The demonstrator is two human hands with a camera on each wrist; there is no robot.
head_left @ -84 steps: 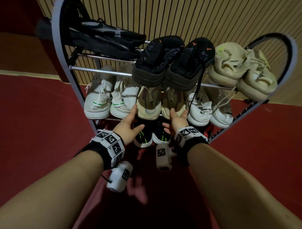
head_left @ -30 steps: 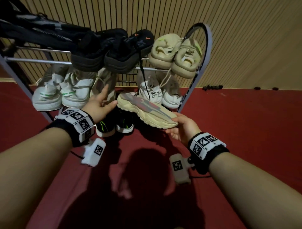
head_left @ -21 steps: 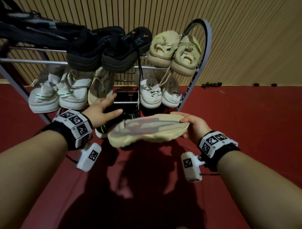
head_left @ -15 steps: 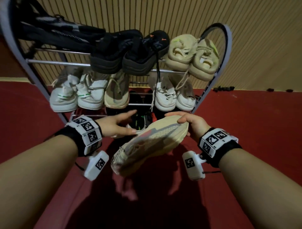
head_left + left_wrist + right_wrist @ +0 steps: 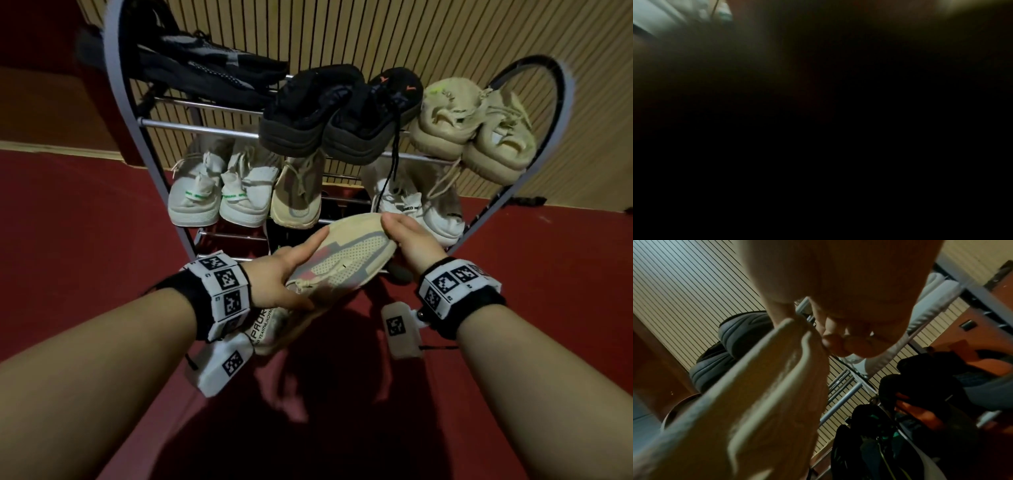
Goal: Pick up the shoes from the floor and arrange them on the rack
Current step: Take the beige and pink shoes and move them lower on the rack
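A beige knit sneaker (image 5: 342, 263) with grey and pink patches hangs in the air just in front of the metal shoe rack (image 5: 205, 126). My left hand (image 5: 287, 274) grips its middle and heel end, thumb on top. My right hand (image 5: 407, 240) holds the toe end, and in the right wrist view the fingertips (image 5: 838, 344) pinch the edge of the pale sole (image 5: 766, 394). The matching beige sneaker (image 5: 298, 195) stands on the middle shelf with a gap to its right. The left wrist view is dark.
The top shelf carries dark sneakers (image 5: 205, 68), black shoes (image 5: 339, 113) and tan shoes (image 5: 472, 130). White pairs sit at the middle shelf's left (image 5: 219, 195) and right (image 5: 418, 205). Black shoes with green trim (image 5: 875, 443) sit on the bottom shelf. Red floor (image 5: 85, 240) surrounds the rack.
My right hand pulled the beige sneaker off the middle shelf and turned it over. My left hand left the rack and took hold of the sneaker's middle.
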